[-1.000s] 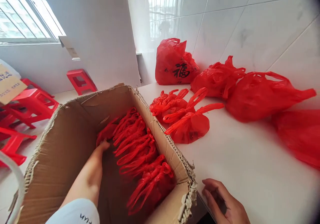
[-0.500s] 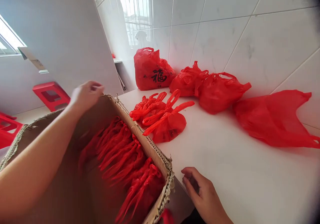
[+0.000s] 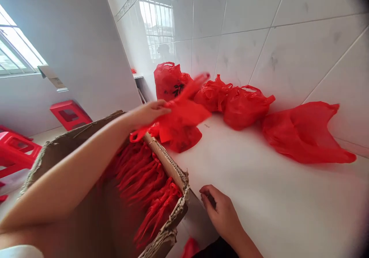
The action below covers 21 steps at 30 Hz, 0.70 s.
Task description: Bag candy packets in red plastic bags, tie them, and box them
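Note:
My left hand (image 3: 152,112) is closed on a red plastic bag (image 3: 187,112), blurred by motion, over the far right edge of a cardboard box (image 3: 170,165). Beneath that bag, other small red bags rest on the white table (image 3: 245,165), partly covered. Inside the box, several red bags (image 3: 141,173) lie in a row along its right wall. Close to the table's near edge, my right hand (image 3: 217,208) has its fingers curled, thumb near the index finger; the gap between them looks dark and I see nothing held.
Against the tiled wall stand a red bag with black characters (image 3: 167,81) and two knotted red bags (image 3: 213,94) (image 3: 245,108). A looser red bag (image 3: 302,131) lies to their right. Red plastic stools (image 3: 70,114) are on the floor at the left.
My left hand has moved right from the box's far edge and now has a red bag in it. My right hand keeps its curled pose. The view has shifted slightly.

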Tool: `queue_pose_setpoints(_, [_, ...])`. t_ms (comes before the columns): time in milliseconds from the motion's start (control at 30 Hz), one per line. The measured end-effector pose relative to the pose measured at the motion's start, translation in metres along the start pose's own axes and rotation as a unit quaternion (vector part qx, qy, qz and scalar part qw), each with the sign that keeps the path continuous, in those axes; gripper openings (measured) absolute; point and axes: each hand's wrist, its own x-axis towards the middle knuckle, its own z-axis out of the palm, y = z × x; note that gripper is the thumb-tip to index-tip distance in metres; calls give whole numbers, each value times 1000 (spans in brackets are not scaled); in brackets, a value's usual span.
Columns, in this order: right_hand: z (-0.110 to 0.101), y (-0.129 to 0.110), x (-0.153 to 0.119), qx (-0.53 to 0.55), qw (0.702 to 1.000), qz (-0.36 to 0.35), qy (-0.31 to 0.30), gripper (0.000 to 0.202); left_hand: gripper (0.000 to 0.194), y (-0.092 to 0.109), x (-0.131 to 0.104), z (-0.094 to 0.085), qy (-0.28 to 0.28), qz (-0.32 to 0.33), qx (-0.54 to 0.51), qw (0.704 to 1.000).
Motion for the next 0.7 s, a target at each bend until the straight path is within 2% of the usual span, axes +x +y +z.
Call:
queue_pose_setpoints(100, [0, 3, -2, -10, 1000, -16, -2, 20, 45, -23, -23, -56, -15, 0, -190, 982])
queue_pose_setpoints(167, [0, 4, -3, -17, 1000, -15, -11, 21, 50, -51, -37, -82, -8, -31, -225, 974])
queue_pose_setpoints(233, [-1, 4, -4, -24, 999, -13, -22, 22, 52, -87, -48, -100, -13, -113, -195, 974])
queue_pose_setpoints(333, [-2, 2, -4, -37, 999, -19, -21, 22, 44, -145, -60, -111, -55, -276, -58, 958])
queue_pose_setpoints(433, [-2, 3, -4, -43, 999, -23, -14, 21, 34, -198, -69, -103, -99, -388, 38, 916])
queue_pose_setpoints(533, [-2, 4, -5, -42, 999, -14, -15, 21, 31, -242, -78, -79, -140, -464, 90, 870])
queue_pose_setpoints(633, [-1, 4, -4, -41, 999, -3, -18, 21, 34, -279, -91, -48, -166, -495, 121, 844])
queue_pose_setpoints(700, [-2, 4, -3, -39, 999, 4, -21, 22, 35, -300, -103, -28, -161, -493, 133, 845])
